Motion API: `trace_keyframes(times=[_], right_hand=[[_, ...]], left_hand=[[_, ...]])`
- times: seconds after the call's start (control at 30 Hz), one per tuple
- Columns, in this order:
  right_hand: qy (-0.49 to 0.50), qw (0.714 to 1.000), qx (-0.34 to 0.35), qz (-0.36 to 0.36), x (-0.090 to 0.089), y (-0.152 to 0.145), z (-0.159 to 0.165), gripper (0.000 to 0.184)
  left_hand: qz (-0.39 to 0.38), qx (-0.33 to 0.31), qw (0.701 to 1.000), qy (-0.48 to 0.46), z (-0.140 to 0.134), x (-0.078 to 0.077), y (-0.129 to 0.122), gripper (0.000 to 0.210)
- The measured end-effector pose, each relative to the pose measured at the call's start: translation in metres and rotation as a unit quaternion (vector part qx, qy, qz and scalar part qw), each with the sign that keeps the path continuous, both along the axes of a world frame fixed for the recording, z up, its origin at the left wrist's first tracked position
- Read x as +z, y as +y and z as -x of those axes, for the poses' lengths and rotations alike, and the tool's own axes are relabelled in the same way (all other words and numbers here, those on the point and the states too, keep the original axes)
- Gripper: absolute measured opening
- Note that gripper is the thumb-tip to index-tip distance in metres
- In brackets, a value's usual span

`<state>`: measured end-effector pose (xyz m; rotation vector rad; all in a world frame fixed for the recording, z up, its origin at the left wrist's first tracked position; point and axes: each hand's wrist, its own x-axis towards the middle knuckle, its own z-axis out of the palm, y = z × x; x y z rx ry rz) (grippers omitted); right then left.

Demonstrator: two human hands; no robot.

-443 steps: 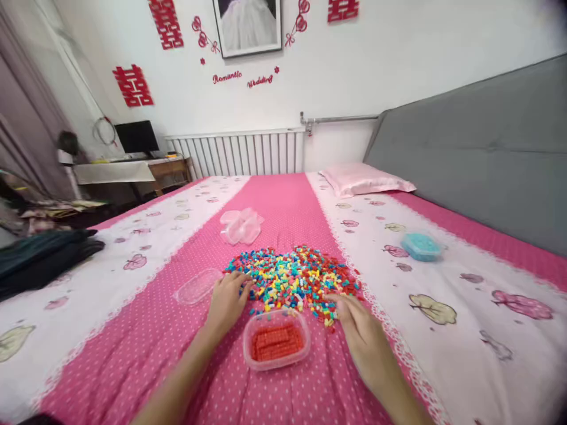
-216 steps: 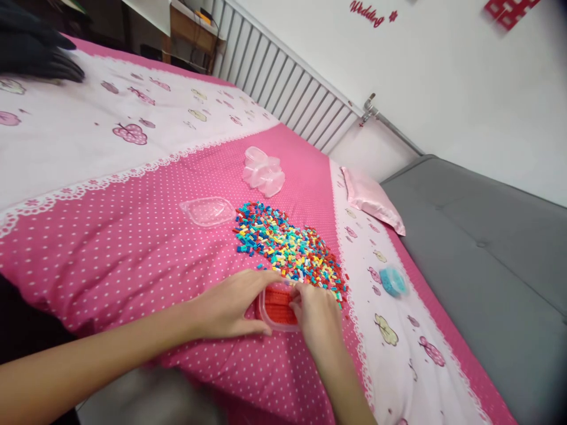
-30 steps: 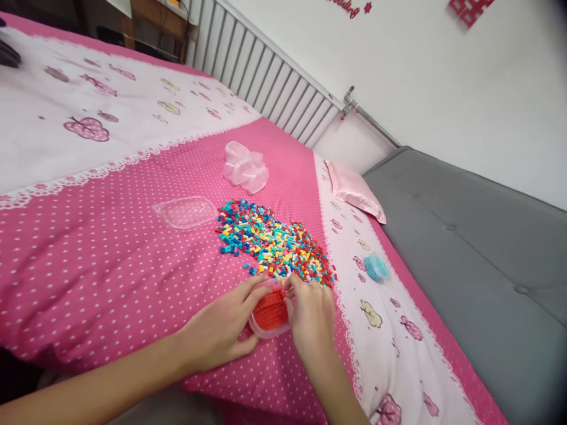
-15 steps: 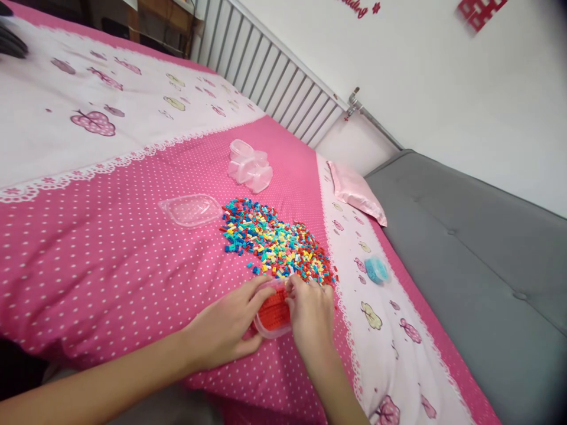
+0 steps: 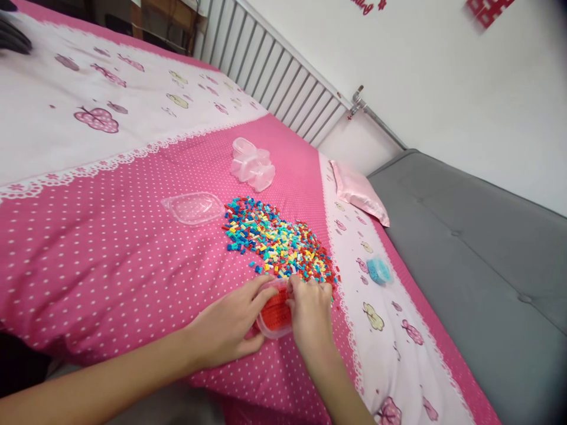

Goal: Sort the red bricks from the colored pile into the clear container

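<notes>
At the near edge of the heap of small bricks, on the pink part of the bed, sits a clear plastic tub (image 5: 275,333), a rounded rectangle with a smooth, thick, glossy rim. Inside, red bricks (image 5: 275,311) are packed closely, their faces forming a fine ridged grid. The left hand (image 5: 233,324) is half open and curved about the tub's left side, fingers bent over the rim and thumb lower down, holding it. The right hand (image 5: 311,316) is mostly closed at the opposite side, thumb and forefinger drawn together over the rim; whether a brick is pinched there cannot be told.

Just beyond the tub spreads the heap of bricks (image 5: 281,239), hard little plastic blocks in blue, teal, yellow, white and red, the red thickest along the right. To its left, nearly touching, lies a thin transparent lid (image 5: 197,208) with rounded corners. Farther back is a cluster of translucent containers (image 5: 252,166), and to the right another tub (image 5: 378,271) with pale blue contents.

Beneath everything runs a wrinkled, dotted bedspread (image 5: 133,254) with scalloped lace-patterned borders. Beyond are a satiny pink pillow (image 5: 359,193), a buttoned grey padded headboard (image 5: 469,248) and a slatted metal radiator (image 5: 279,74).
</notes>
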<state>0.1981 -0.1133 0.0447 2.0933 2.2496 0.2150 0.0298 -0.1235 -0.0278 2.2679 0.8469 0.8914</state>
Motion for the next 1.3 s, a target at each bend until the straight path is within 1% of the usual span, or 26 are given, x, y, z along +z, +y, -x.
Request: trace_keyframes(times=[0.1,0.27,0.43,0.63,0.77,0.93,1.07,1.13,1.2,1.23,1.3], right_hand=[[-0.017,1.000,-0.001,-0.003,-0.001,0.000,0.000,0.022],[-0.025,1.000,-0.002,0.015,-0.001,0.003,0.001,0.024],[-0.010,1.000,0.010,0.010,-0.002,0.003,0.000,0.028],[0.026,1.000,0.006,0.008,0.003,0.002,-0.010,0.024],[0.041,0.999,0.013,-0.001,0.006,0.004,-0.011,0.022],[0.037,0.999,0.008,0.028,0.005,0.004,-0.004,0.028],[0.055,0.998,0.010,0.011,0.006,0.003,-0.006,0.031],[0.080,0.997,0.022,-0.005,0.010,0.003,-0.014,0.030],[0.137,0.989,0.040,-0.031,0.017,0.004,-0.027,0.025],[0.178,0.982,0.049,-0.048,0.021,0.005,-0.036,0.020],[0.272,0.956,0.049,-0.094,0.029,0.011,-0.057,0.008]], left_hand=[[-0.009,0.001,1.000,0.001,0.000,-0.002,-0.001,0.080],[-0.015,0.002,1.000,0.002,-0.001,-0.001,-0.001,0.080],[-0.017,0.001,1.000,-0.005,0.000,-0.001,0.000,0.082],[-0.001,0.003,1.000,0.005,-0.001,-0.001,0.000,0.084],[-0.006,0.002,1.000,0.003,-0.001,-0.001,0.000,0.083],[-0.006,0.000,1.000,0.000,0.000,-0.001,0.001,0.085],[-0.001,0.001,1.000,0.006,0.000,-0.001,0.001,0.083],[0.000,0.002,1.000,0.007,0.000,-0.002,0.001,0.083],[0.005,0.003,1.000,0.011,0.001,-0.002,0.001,0.084],[0.008,0.005,1.000,0.013,0.001,-0.002,0.001,0.084],[0.012,0.010,1.000,0.016,0.002,-0.001,0.001,0.085]])
